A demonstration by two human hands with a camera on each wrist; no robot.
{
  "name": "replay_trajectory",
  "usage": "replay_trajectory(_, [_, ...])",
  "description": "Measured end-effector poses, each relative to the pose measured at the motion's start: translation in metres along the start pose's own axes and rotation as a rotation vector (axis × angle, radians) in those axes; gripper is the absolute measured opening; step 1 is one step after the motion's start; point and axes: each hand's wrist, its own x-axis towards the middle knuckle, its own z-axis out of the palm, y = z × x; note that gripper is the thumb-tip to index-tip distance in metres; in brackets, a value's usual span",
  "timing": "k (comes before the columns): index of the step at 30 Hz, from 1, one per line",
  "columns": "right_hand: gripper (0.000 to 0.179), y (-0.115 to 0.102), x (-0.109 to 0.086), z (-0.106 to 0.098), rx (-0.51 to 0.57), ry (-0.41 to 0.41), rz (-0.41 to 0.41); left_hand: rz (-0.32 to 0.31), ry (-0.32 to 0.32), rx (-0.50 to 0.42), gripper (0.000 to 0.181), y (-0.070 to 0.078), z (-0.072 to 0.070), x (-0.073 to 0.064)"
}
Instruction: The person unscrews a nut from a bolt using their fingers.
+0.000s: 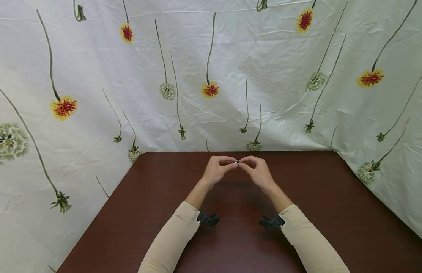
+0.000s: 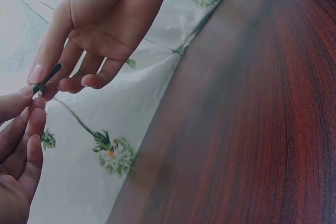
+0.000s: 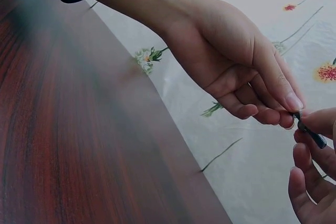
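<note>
Both hands meet above the far part of the table, fingertip to fingertip. Between them is a small dark bolt (image 3: pixel 316 137) with a ridged, thread-like shaft; a small nut-like piece (image 2: pixel 39 88) sits near its other end, its exact shape partly hidden. The left hand (image 1: pixel 214 170) pinches that end between thumb and index finger. With thumb and fingertips, the right hand (image 1: pixel 260 172) pinches the bolt from the other side. In the head view the bolt is a tiny dark and pale spot, mostly covered by fingertips. The remaining fingers of both hands are loosely bent.
A dark red-brown wooden table (image 1: pixel 156 204) lies under the arms. Behind and beside it hangs a white cloth (image 1: pixel 272 49) printed with flowers. Black wrist-worn devices (image 1: pixel 208 219) sit at the cuffs of beige sleeves (image 1: pixel 173 237).
</note>
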Motion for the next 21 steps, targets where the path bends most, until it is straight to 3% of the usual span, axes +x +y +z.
replay_trajectory(8, [0.025,0.0005,0.0022,0.0009,-0.012,0.002,0.032,0.011,0.009,-0.008,0.019,0.0002,-0.0009,-0.0013])
replay_trajectory(21, [0.025,0.0001,0.0000,0.0023,-0.004,0.021,0.001,0.028,0.022,-0.013,0.016,-0.0001,-0.0017,-0.0003])
